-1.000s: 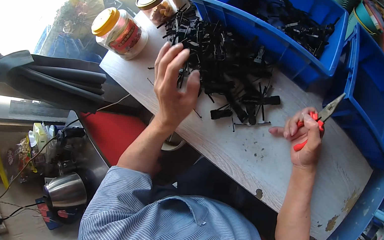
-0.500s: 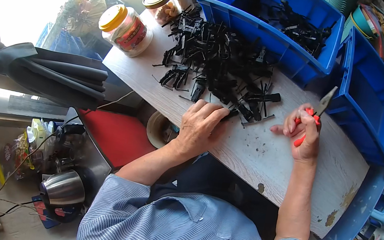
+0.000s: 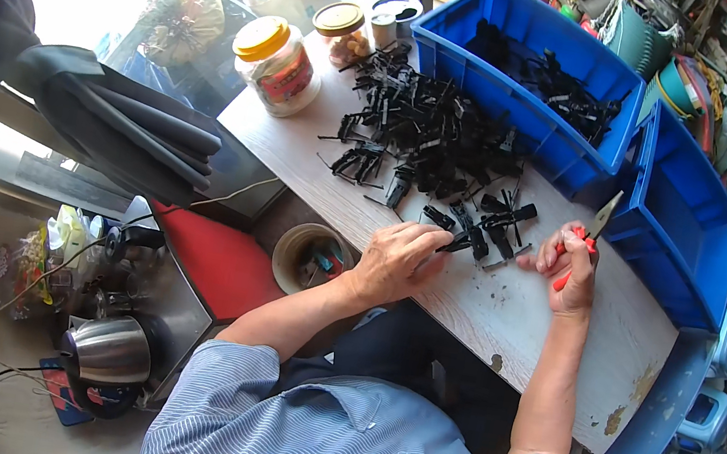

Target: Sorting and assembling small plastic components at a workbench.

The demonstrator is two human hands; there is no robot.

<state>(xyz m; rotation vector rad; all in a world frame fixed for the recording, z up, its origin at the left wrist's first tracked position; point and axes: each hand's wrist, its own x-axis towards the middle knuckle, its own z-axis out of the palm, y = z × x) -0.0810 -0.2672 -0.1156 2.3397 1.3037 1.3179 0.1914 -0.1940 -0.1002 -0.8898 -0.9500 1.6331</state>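
My right hand [image 3: 572, 281] is wrapped round a pair of pliers [image 3: 606, 215] with red handles, the metal jaws pointing up and away from the tabletop. At the near edge of the pale wooden table [image 3: 581, 357], my left hand [image 3: 399, 259] has its fingers closed on a small black plastic part [image 3: 458, 243], which pokes out past the fingertips. Just beyond lie several loose black parts [image 3: 506, 214]. Behind them a large heap of black plastic parts [image 3: 427, 123] with thin stems spreads over the table.
A blue bin [image 3: 517, 96] holding more black parts stands at the back, with a second blue bin [image 3: 681, 235] to its right. A yellow-lidded jar [image 3: 286, 86] and a smaller jar [image 3: 347, 42] stand back left. Below the table's left edge sits a bucket [image 3: 284, 257].
The whole view has shifted slightly. At my left fingertips the black part now shows more plainly, and the hand sits a little nearer me. My right hand still holds the pliers.
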